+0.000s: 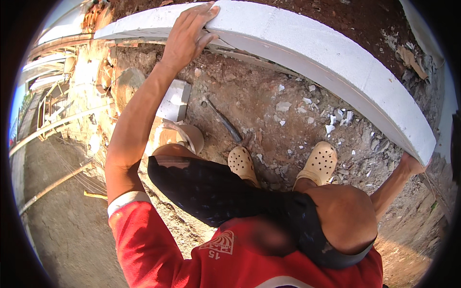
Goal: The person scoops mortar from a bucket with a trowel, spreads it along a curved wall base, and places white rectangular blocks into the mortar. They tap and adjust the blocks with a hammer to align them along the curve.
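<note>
A row of white lightweight concrete blocks (307,36) curves across the far side of the view, its top face smooth and pale. My left hand (187,36) lies on the top edge of this row, fingers stretched out over it and thumb apart on the near face. At the row's right end, my right hand (412,164) touches the end of the last block from below; its fingers are mostly hidden behind the block. A thin line runs along the near face of the blocks.
A hammer (224,120) lies on the dirt beside a cut white block (175,101) and a pale bucket (193,138). White chips (331,122) are scattered ahead of my clogs (319,163). Bamboo poles (57,187) stand at the left, beyond a drop.
</note>
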### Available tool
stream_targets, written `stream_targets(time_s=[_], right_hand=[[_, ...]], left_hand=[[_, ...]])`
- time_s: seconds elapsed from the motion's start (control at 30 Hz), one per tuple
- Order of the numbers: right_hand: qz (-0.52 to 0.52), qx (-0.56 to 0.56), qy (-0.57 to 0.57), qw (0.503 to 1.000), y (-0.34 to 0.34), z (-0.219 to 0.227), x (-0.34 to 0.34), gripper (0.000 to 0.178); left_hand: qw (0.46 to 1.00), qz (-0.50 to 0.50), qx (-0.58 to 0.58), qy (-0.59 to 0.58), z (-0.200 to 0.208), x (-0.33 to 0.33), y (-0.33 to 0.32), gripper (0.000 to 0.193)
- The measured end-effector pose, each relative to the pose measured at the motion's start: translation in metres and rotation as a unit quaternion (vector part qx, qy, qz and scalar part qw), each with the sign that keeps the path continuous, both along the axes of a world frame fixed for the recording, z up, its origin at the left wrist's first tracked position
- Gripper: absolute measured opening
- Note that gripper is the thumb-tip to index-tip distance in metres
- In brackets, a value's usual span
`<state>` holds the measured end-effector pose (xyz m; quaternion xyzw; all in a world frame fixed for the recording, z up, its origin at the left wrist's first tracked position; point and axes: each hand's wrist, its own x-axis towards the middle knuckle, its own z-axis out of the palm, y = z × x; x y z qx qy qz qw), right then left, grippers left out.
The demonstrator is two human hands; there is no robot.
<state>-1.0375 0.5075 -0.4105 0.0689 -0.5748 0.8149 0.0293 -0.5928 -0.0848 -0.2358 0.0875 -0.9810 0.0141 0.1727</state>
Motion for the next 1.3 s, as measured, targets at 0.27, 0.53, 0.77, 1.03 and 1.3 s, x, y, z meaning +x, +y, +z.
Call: stream_targets(time_s=[0.27, 0.53, 0.77, 1.03, 1.3], right_hand=[[-0.067, 0.242, 0.090, 0.964, 0.003, -0.008, 0.006, 0.058], [-0.041, -0.016, -0.021, 0.999, -0.041, 0.023, 0.044, 0.050], [-0.055, -0.007, -0.014, 0.998, -0.058, 0.039, 0.063, 0.046], [-0.132, 0.281, 0.036, 0.950, -0.035, 0.034, 0.067, 0.034], [0.253, 0.371, 0.098, 0.888, -0.135, -0.014, 0.268, 0.024]], left_hand=[[1.000, -0.012, -0.006, 0.003, -0.005, 0.002, -0.006, 0.076], [0.999, -0.007, -0.011, -0.030, -0.001, 0.000, -0.002, 0.075], [1.000, -0.012, -0.013, -0.019, -0.009, 0.005, -0.011, 0.078], [1.000, -0.022, -0.014, -0.014, -0.005, 0.000, -0.007, 0.076], [0.993, -0.032, 0.050, -0.099, 0.024, 0.003, -0.013, 0.061]])
